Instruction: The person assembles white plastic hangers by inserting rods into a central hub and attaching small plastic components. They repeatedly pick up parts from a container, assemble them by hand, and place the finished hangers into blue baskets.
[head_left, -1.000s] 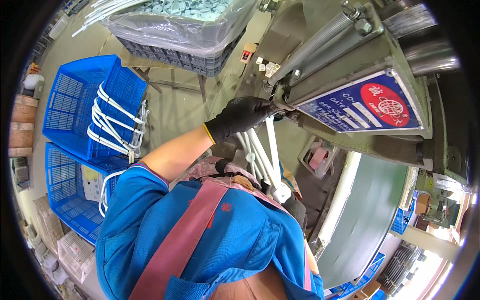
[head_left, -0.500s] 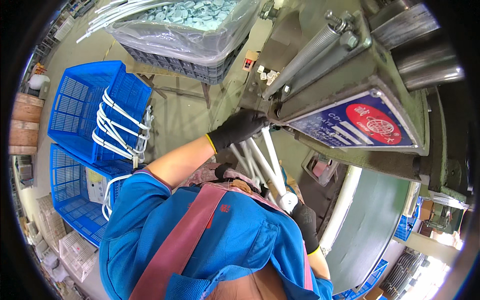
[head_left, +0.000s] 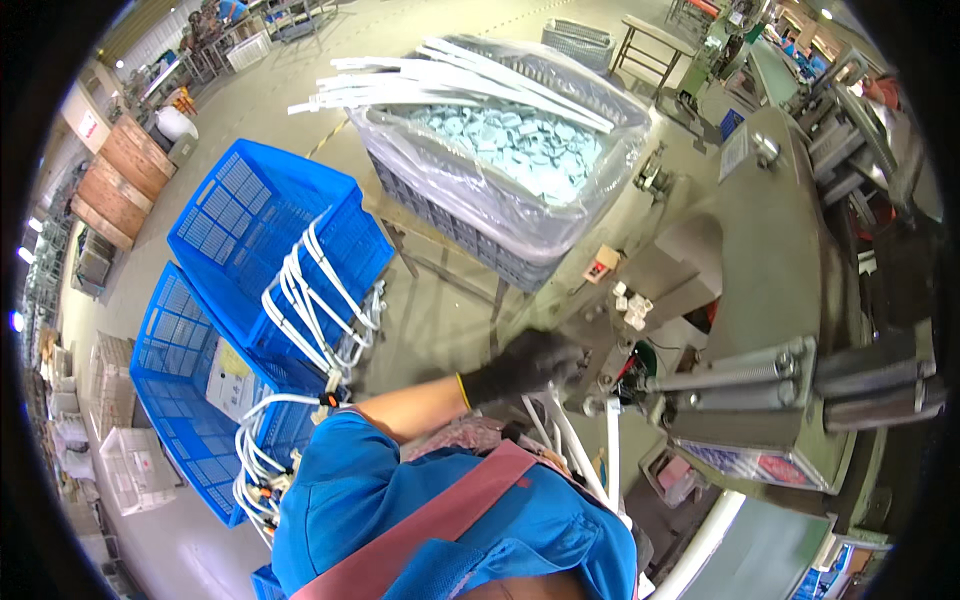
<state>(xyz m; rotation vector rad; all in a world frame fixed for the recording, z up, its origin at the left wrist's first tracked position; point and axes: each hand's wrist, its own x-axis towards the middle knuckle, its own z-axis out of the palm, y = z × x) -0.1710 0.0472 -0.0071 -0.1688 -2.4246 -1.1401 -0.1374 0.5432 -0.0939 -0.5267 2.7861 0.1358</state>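
Left hand (head_left: pixel 522 370) stretched rightward, blurred fingers (head_left: pixel 562 356) near the green machine (head_left: pixel 765 240)

Brightly, fairly evenly lit across the floor (head_left: pixel 265 105); bleached over the pale pieces (head_left: pixel 520 150) at upper centre. Darker around the steel bars (head_left: pixel 870 375), far right. Glaring at small lamps (head_left: pixel 17 321), left edge. Motion-blurred at the left hand (head_left: pixel 520 369). Bent, blackened toward the rim.

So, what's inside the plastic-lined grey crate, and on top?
Many small pale pieces lie inside the crate, with long white rods across its top. Anything beneath the upper layer is covered and can't be seen.
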